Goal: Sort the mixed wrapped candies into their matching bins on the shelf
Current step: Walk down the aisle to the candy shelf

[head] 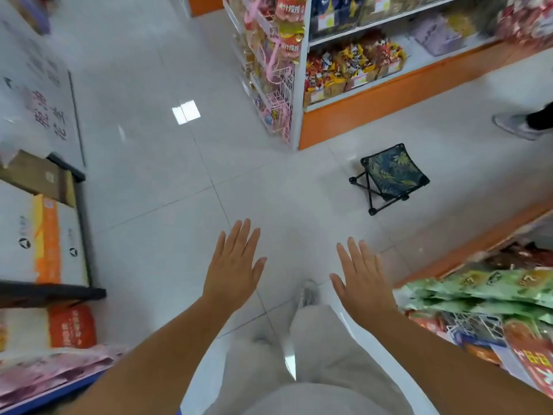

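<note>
My left grip point(232, 271) and right grip point(363, 283) hover palms down over the shop aisle, fingers straight and spread apart, holding nothing. A pale trouser leg point(323, 354) and a grey shoe point(308, 295) show between my forearms.

Close on the right, a shelf edge crowds in with stacked green packets point(478, 289) above a white wire rack. Close on the left stand white-and-orange cartons point(45, 241) and an orange pack point(71, 326); their print is too blurred to read.

The pale tiled floor point(149, 175) opens wide ahead and to the left. A small folding stool point(392, 175) with a leaf-print seat stands on it to the right of centre, near the corner of the far shelf point(389, 106) with its orange base.

On that shelf's lowest tier, the wrapped candies point(353, 64) fill a row of bins point(335, 88) fronted by yellow tags that I cannot read. They are well apart from both grips. A pink wire rack point(275, 70) of hanging packets covers the shelf's end. Another person's shoe point(514, 125) stands at the right edge. Large characters on the left wall are blurred.
</note>
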